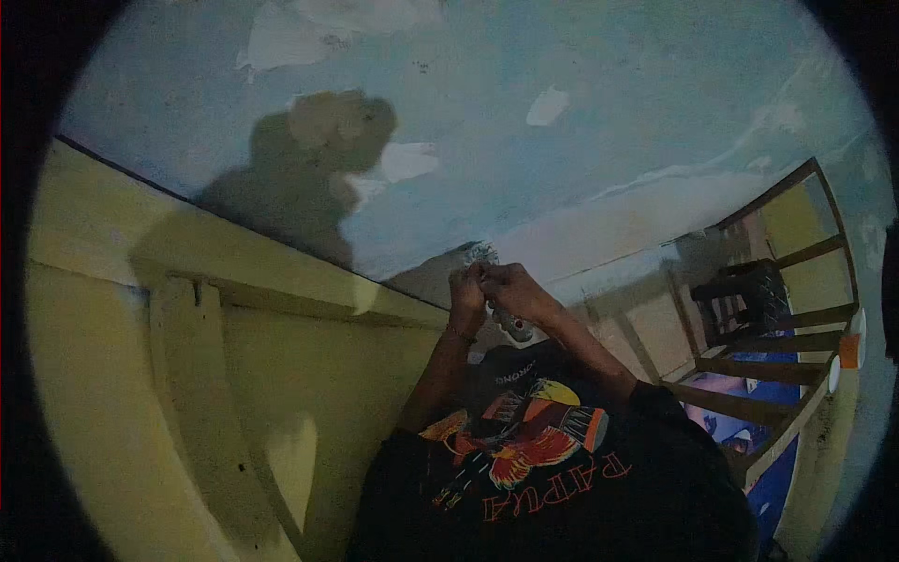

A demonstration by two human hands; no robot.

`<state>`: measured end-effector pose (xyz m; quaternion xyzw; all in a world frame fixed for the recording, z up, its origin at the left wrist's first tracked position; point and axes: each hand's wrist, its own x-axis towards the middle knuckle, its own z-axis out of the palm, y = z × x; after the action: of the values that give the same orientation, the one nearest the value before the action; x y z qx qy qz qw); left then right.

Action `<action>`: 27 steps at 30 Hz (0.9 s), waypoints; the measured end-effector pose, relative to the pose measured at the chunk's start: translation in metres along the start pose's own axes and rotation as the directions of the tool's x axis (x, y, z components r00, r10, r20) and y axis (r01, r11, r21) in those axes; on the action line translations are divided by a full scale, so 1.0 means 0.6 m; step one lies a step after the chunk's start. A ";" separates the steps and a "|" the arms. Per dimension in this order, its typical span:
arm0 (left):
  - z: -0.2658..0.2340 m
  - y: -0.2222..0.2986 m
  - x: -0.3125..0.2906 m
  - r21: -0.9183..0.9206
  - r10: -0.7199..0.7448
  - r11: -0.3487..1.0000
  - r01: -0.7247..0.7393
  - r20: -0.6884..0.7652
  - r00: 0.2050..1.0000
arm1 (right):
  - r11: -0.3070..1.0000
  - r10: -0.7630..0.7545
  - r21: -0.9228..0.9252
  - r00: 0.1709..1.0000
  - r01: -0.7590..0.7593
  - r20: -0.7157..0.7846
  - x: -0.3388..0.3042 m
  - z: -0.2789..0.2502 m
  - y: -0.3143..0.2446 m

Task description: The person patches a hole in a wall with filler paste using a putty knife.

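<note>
My left hand (pixel 466 298) and my right hand (pixel 521 294) meet in front of my chest, fingers bent and pressed together. Between and just above the fingertips shows a small, pale grey, crinkled-looking thing (pixel 481 253); its kind is too dim to make out. Below the hands, by my right wrist, is a grey rounded piece with dark round spots (pixel 513 324), partly covered by my hands. Whether these two belong together is hidden. My dark shirt with a colourful print (pixel 534 431) fills the lower middle.
A yellow panelled wooden partition (pixel 318 375) runs along the left. Ahead is a pale blue wall (pixel 524 56) with white patches and a shadow. At right stand a wooden slatted frame (pixel 777 375), a dark chair-like object (pixel 744 300) and a blue-purple printed surface (pixel 726 412).
</note>
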<state>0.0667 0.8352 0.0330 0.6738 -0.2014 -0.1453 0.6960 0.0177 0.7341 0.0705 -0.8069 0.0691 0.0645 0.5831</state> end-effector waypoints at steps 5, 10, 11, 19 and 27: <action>-0.012 -0.005 -0.001 -0.211 -0.149 0.964 0.161 0.068 0.986 | 0.992 0.109 0.055 0.993 -0.111 0.040 0.003 0.004 -0.011; -0.009 -0.012 0.005 -0.124 -0.194 0.975 0.185 -0.063 0.979 | 0.997 0.074 0.020 0.997 -0.074 -0.011 -0.014 -0.003 -0.051; -0.012 -0.015 0.004 0.037 -0.090 0.995 0.091 -0.016 0.996 | 1.000 0.028 0.005 1.000 -0.028 -0.012 -0.008 0.001 -0.034; -0.002 0.020 -0.002 0.174 -0.091 0.980 0.094 -0.024 0.996 | 0.986 0.151 0.066 0.986 -0.156 0.074 0.002 -0.003 -0.014; 0.011 0.054 0.007 -0.022 -0.284 0.959 0.283 -0.096 0.954 | 0.966 0.132 0.216 0.990 -0.139 0.049 -0.013 -0.022 -0.052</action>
<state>0.0652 0.8290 0.0657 0.6993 -0.0676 -0.2110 0.6797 0.0163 0.7318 0.1049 -0.7298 0.1206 0.1101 0.6639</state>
